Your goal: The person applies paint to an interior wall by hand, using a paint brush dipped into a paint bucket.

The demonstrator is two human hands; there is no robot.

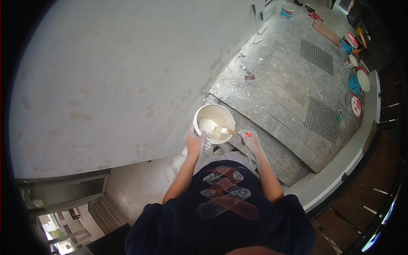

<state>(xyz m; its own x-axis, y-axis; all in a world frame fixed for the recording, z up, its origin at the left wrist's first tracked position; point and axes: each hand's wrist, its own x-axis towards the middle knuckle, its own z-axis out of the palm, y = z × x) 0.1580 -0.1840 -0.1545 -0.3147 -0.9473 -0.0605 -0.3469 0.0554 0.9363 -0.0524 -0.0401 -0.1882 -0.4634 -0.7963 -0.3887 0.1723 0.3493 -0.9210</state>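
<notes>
My left hand [196, 143] grips the near left side of a white plastic bucket [199, 113], thumb up at its rim. White paint or plaster [207, 125] lies in the bottom of the bucket, and its walls are smeared with it. In my right hand [248, 138] is a paintbrush [225, 131] with a wooden handle and a red end. The brush reaches over the right rim, its pale bristles inside the bucket. Whether the bristles touch the white stuff I cannot tell. Both hands are dusted white.
A pale wall [110, 89] rises on the left. Right of it is a spattered stone-tiled step [267, 97] with a scraper [249, 77] and two dark mats [323, 119]. Several paint buckets [359, 82] stand along the right edge. A glazed door [72, 191] is at lower left.
</notes>
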